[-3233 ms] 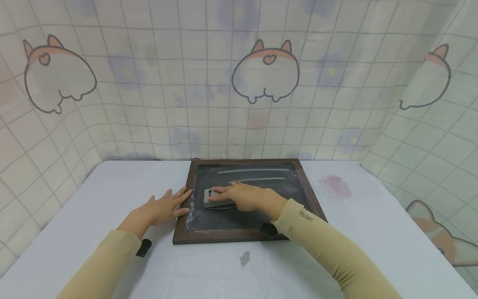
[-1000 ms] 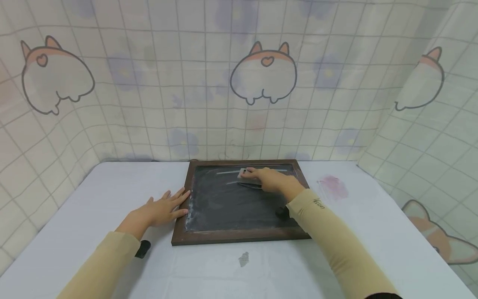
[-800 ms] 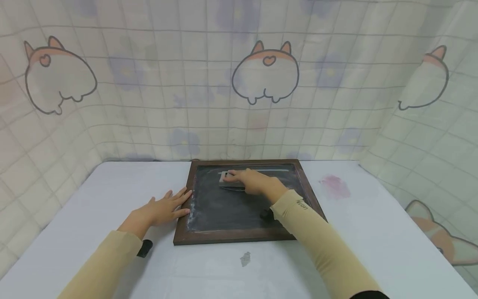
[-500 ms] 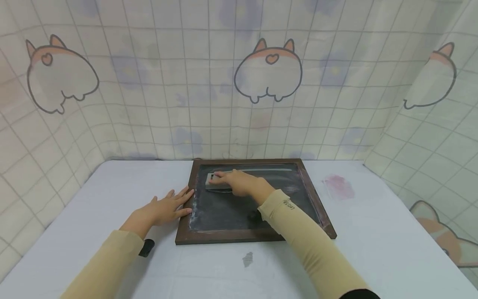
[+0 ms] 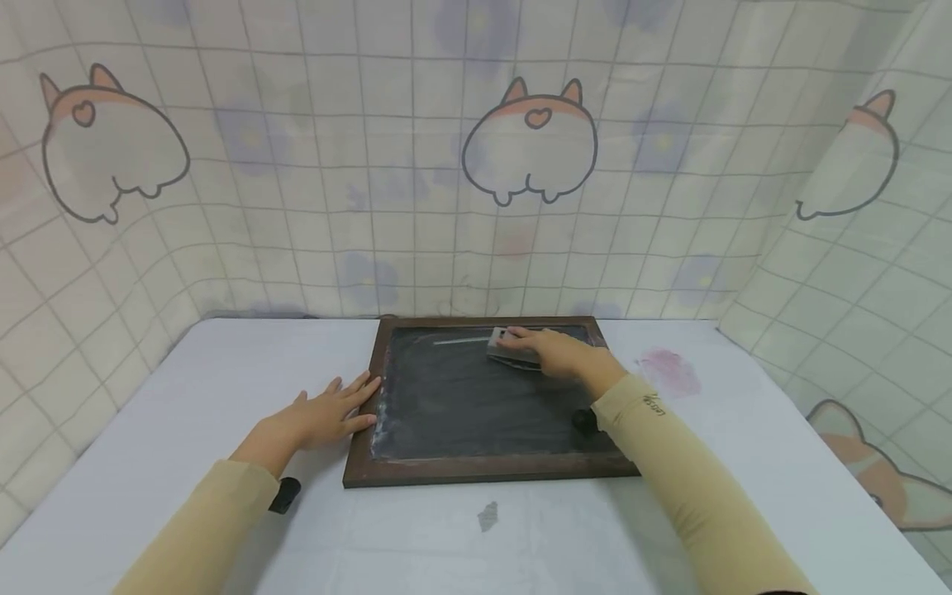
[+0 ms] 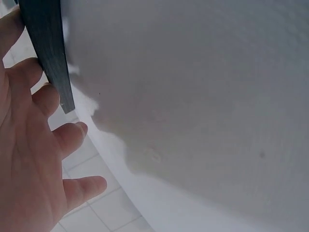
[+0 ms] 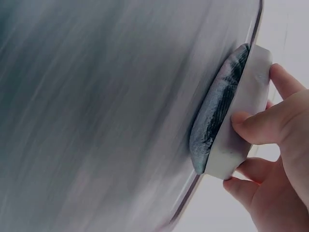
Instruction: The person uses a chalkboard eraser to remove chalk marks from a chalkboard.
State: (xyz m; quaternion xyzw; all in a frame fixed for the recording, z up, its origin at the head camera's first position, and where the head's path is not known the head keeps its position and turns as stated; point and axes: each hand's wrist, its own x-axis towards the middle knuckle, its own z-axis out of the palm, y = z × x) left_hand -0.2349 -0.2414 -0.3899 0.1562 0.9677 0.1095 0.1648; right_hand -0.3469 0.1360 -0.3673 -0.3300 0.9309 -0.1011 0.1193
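Note:
A chalkboard in a brown wooden frame lies on the table. My right hand grips a grey chalkboard eraser near the board's upper right. In the right wrist view, my thumb and fingers hold the eraser's light-coloured back, and its dark fuzzy pad rests against the board. A white chalk streak shows just left of the eraser; my hand and the eraser cover the area to its right. My left hand lies with spread fingers, the fingertips on the frame's left side.
The white tabletop carries a pink smudge right of the board and a small grey patch in front. A patterned tile-print curtain stands directly behind the board. A black wrist device sits under the left sleeve.
The eraser in my right hand moved left across the board, then swept back to the upper right. The lower chalk streak seen earlier is gone. My left hand stayed on the frame.

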